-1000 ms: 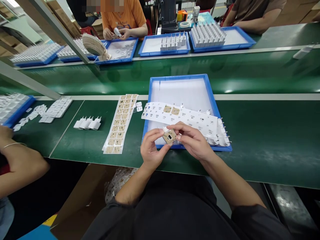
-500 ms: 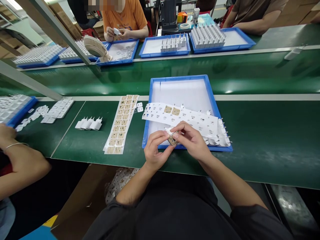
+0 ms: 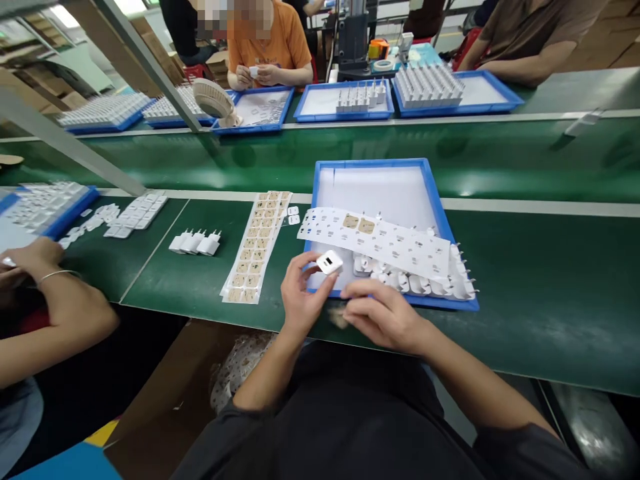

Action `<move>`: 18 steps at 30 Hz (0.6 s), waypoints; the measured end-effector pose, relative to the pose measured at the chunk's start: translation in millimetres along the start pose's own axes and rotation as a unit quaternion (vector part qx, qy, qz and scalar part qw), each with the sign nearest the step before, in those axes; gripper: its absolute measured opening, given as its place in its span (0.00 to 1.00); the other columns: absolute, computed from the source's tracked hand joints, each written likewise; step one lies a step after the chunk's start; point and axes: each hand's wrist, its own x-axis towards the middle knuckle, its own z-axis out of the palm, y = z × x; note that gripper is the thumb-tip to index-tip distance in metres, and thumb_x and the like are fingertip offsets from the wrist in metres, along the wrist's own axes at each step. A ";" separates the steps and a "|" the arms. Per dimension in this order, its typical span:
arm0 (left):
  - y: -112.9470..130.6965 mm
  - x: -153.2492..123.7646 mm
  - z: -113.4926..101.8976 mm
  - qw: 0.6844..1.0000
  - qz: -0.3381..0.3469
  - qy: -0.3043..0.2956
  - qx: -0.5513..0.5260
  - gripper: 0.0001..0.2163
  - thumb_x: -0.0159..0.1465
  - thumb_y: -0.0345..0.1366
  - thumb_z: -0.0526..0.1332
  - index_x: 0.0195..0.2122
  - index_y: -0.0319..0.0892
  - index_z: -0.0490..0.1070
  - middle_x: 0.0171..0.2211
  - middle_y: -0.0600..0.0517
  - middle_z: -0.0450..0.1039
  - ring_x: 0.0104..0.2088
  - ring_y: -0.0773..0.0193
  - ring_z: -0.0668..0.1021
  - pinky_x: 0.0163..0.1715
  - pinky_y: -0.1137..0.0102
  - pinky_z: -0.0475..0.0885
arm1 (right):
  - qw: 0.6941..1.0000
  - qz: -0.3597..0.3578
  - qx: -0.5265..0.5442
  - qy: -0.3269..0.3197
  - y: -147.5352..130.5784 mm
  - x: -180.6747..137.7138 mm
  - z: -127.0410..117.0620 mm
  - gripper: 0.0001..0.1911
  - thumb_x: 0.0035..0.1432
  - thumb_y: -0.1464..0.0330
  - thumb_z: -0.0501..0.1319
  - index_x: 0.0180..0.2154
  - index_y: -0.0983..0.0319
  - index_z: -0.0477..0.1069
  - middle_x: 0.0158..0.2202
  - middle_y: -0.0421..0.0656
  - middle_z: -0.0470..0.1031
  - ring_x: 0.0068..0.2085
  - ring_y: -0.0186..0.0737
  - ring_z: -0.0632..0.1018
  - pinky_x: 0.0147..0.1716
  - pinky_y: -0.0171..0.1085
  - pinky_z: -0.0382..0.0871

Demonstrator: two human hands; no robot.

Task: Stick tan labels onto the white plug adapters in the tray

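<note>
My left hand (image 3: 303, 293) grips a white USB charger (image 3: 329, 262) between thumb and fingers, its port face turned up toward me. My right hand (image 3: 387, 315) is just to the right and lower, fingers pinched on a small brownish film piece (image 3: 339, 316) that is smeared by motion. Behind both hands lies a blue-rimmed tray (image 3: 434, 193). A sticker sheet (image 3: 395, 245) with two brown patches left on it rests across the tray, over several white chargers (image 3: 419, 285) with pins.
Left of the tray are brown-backed sticker strips (image 3: 255, 253), two small white pieces (image 3: 293, 219) and a few upright chargers (image 3: 195, 243). A co-worker's arm (image 3: 65, 300) rests at the far left. Across the green bench, trays of chargers (image 3: 430, 87) stand before other people.
The brown film has come off the charger's port face and is in my right hand, which moved down and away. My left hand keeps the charger. The view has shifted slightly left.
</note>
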 end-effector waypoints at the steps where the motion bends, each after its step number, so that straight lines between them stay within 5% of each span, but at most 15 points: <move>1: -5.4 3.4 -8.5 0.999 -0.024 0.017 -0.017 0.17 0.63 0.37 0.72 0.52 0.46 0.74 0.49 0.47 0.75 0.50 0.59 0.80 0.48 0.67 0.80 | 0.998 0.010 0.055 -0.044 -6.8 -2.0 6.7 0.04 0.73 0.72 0.57 0.44 0.60 0.70 0.40 0.46 0.80 0.40 0.37 0.81 0.39 0.33 0.76; 5: -28.7 17.4 -57.1 0.992 -0.065 0.099 -0.044 0.21 0.59 0.41 0.74 0.51 0.46 0.72 0.48 0.47 0.74 0.51 0.59 0.79 0.49 0.67 0.79 | 0.954 0.100 0.148 -0.241 -29.9 -12.9 60.1 0.08 0.74 0.71 0.53 0.45 0.60 0.71 0.36 0.42 0.80 0.34 0.36 0.80 0.34 0.32 0.73; 9: -49.4 26.8 -126.3 0.980 -0.107 0.168 0.015 0.23 0.56 0.43 0.74 0.51 0.43 0.73 0.48 0.45 0.76 0.49 0.55 0.80 0.49 0.64 0.78 | 0.866 0.162 0.175 -0.440 -40.7 -16.5 155.7 0.13 0.72 0.72 0.53 0.49 0.62 0.75 0.47 0.50 0.81 0.46 0.45 0.83 0.48 0.39 0.75; 14: -69.4 47.3 -224.3 0.913 -0.142 0.326 0.200 0.20 0.56 0.36 0.68 0.50 0.41 0.73 0.50 0.45 0.77 0.48 0.57 0.80 0.49 0.65 0.77 | 0.829 0.192 0.187 -0.491 -41.6 -20.2 261.4 0.24 0.65 0.77 0.56 0.61 0.64 0.71 0.62 0.59 0.74 0.59 0.54 0.80 0.58 0.46 0.73; 18: -87.0 84.0 -287.8 0.873 -0.170 0.385 0.246 0.21 0.58 0.31 0.64 0.54 0.39 0.68 0.53 0.43 0.75 0.50 0.59 0.80 0.53 0.64 0.76 | 0.805 0.216 0.207 -0.512 -32.0 -38.3 278.6 0.36 0.60 0.75 0.62 0.69 0.64 0.63 0.69 0.61 0.66 0.62 0.60 0.78 0.63 0.50 0.71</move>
